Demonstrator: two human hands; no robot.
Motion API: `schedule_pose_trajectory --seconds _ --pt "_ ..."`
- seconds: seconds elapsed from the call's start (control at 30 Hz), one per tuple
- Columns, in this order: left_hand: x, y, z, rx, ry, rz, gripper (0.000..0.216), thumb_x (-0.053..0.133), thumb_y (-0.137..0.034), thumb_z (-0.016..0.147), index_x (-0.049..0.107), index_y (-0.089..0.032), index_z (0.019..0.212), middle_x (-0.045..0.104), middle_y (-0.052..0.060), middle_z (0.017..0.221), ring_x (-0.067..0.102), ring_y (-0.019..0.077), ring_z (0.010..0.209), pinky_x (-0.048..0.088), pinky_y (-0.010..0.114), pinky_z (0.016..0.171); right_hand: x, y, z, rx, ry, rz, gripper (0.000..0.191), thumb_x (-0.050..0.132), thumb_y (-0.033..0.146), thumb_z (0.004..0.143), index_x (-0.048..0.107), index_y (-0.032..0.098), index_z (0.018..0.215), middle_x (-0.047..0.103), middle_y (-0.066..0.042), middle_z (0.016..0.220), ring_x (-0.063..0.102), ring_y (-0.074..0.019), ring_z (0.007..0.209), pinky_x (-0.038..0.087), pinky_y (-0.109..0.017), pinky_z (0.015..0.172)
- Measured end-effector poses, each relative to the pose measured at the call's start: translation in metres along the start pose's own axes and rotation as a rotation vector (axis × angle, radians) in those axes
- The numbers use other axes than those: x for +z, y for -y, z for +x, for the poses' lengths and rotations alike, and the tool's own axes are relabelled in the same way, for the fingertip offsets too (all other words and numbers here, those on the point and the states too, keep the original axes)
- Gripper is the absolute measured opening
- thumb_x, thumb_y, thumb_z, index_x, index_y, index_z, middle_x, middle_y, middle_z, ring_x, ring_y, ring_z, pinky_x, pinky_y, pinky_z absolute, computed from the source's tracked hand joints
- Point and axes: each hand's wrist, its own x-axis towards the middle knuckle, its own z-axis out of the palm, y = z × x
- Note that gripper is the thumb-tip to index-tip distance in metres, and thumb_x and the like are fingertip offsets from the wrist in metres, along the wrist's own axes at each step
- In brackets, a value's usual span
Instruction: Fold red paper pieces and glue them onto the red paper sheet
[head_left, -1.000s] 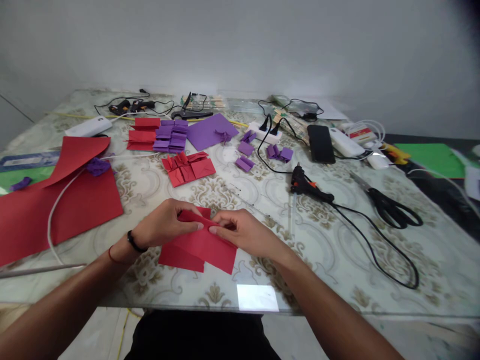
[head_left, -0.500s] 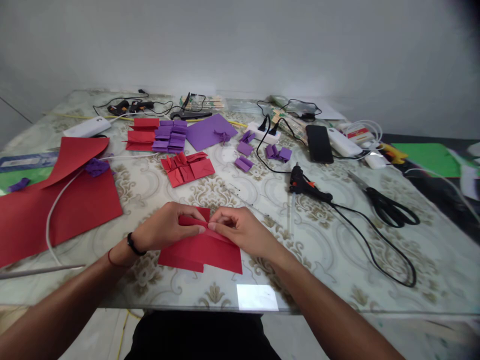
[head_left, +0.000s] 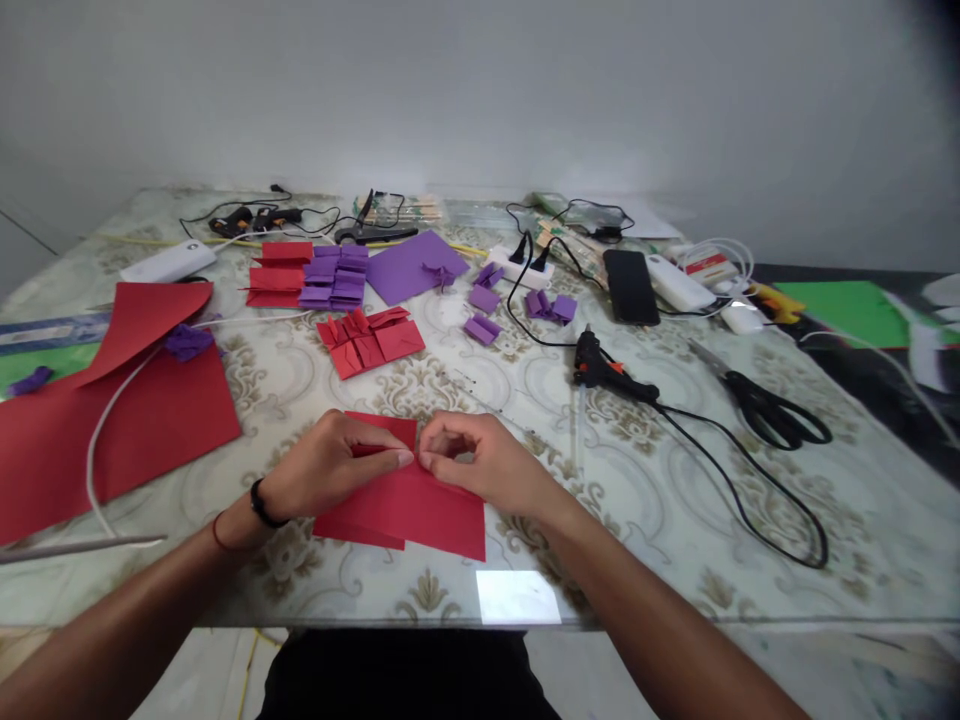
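Red paper (head_left: 435, 515), edge in fingertips (head_left: 406, 458) of left hand (head_left: 324, 462), right hand (head_left: 495, 464).

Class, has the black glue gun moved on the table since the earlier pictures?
No, neither way: judged against the floral tabletop pattern, the black glue gun lies in the same spot.

A papercraft workspace, laid out on one broad table (head_left: 885, 540) with a glossy floral top, in front of a plain pale wall (head_left: 480, 100). What marks it as such is the clutter: a big red sheet (head_left: 172, 440), a purple sheet (head_left: 405, 262), small folded purple pieces (head_left: 484, 300), a hot-glue gun (head_left: 611, 372), black-handled scissors (head_left: 772, 408) and a white power strip (head_left: 517, 272) with two black plugs (head_left: 540, 260) in it. It could be a home or a small studio; the view is too narrow to say which
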Motion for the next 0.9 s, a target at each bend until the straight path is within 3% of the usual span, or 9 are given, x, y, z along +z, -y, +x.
schedule_pose_trajectory --seconds 0.1,0.23,0.43,0.53,0.6,0.7,0.8,0.9 --pt "-0.006 -0.001 -0.002 -0.03 0.005 -0.054 0.042 0.06 -0.04 0.094 0.067 -0.014 0.062 0.043 -0.003 0.056 0.034 0.0093 0.055 0.029 0.022 0.05 -0.003 0.002 0.0 0.017 -0.009 0.017 0.005 0.068 0.02 0.083 0.065 0.019 0.079 0.06 0.003 0.068 0.051 -0.0114 0.062 0.041 -0.023 0.059" --pt "-0.016 0.003 -0.003 -0.099 -0.007 -0.14 0.04 0.063 -0.044 0.093 0.072 -0.013 0.068 0.054 -0.001 0.058 0.042 0.01 0.055 0.032 0.021 0.048 -0.011 0.005 -0.001 0.04 -0.04 0.007 0.003 0.068 0.019 0.08 0.066 0.018 0.078 0.06 0.003 0.066 0.052 -0.0117 0.062 0.04 -0.024 0.059" --pt "-0.029 0.014 -0.004 -0.164 -0.231 -0.283 0.033 0.074 -0.047 0.085 0.082 -0.015 0.086 0.079 0.005 0.084 0.067 0.0198 0.074 0.05 0.023 0.06 -0.039 0.002 -0.002 -0.013 -0.141 0.064 0.003 0.067 0.02 0.082 0.065 0.019 0.08 0.066 0.001 0.067 0.061 -0.0146 0.063 0.046 -0.027 0.063" --pt "-0.028 0.016 -0.004 -0.106 -0.341 -0.2 0.031 0.073 -0.046 0.086 0.083 -0.017 0.086 0.081 0.004 0.087 0.07 0.0213 0.078 0.051 0.023 0.064 -0.049 0.001 -0.002 -0.074 -0.299 0.074 0.008 0.067 0.02 0.083 0.061 0.02 0.078 0.065 0.002 0.067 0.061 -0.0142 0.062 0.047 -0.027 0.065" --pt "-0.023 0.014 -0.003 -0.052 -0.343 -0.094 0.031 0.069 -0.044 0.089 0.083 -0.016 0.085 0.081 0.003 0.084 0.07 0.0202 0.076 0.05 0.023 0.063 -0.047 0.003 -0.001 -0.12 -0.384 0.012 0.008 0.067 0.022 0.085 0.062 0.02 0.08 0.066 0.002 0.071 0.062 -0.0149 0.068 0.048 -0.027 0.069" --pt "-0.012 0.009 0.0 0.019 -0.26 0.058 0.03 0.063 -0.037 0.094 0.081 -0.015 0.083 0.078 0.001 0.074 0.068 0.0167 0.069 0.047 0.022 0.061 -0.031 0.007 0.0 -0.144 -0.337 -0.167 0.003 0.069 0.023 0.086 0.069 0.02 0.088 0.071 -0.002 0.086 0.065 -0.0174 0.083 0.049 -0.029 0.08" --pt "-0.002 0.006 0.002 0.068 -0.204 0.136 0.032 0.059 -0.033 0.096 0.079 -0.015 0.079 0.074 0.0 0.067 0.065 0.0145 0.064 0.045 0.022 0.06 -0.012 0.008 0.002 -0.132 -0.237 -0.256 0.003 0.07 0.021 0.086 0.072 0.02 0.088 0.072 -0.002 0.084 0.065 -0.0169 0.08 0.049 -0.028 0.075" --pt "0.003 0.007 0.003 0.104 -0.205 0.105 0.025 0.062 -0.03 0.095 0.08 -0.017 0.084 0.078 0.001 0.075 0.069 0.0154 0.068 0.048 0.022 0.064 -0.002 0.007 0.003 -0.119 -0.216 -0.248 0.006 0.068 0.018 0.085 0.071 0.019 0.081 0.07 0.0 0.075 0.063 -0.0152 0.072 0.048 -0.026 0.069"
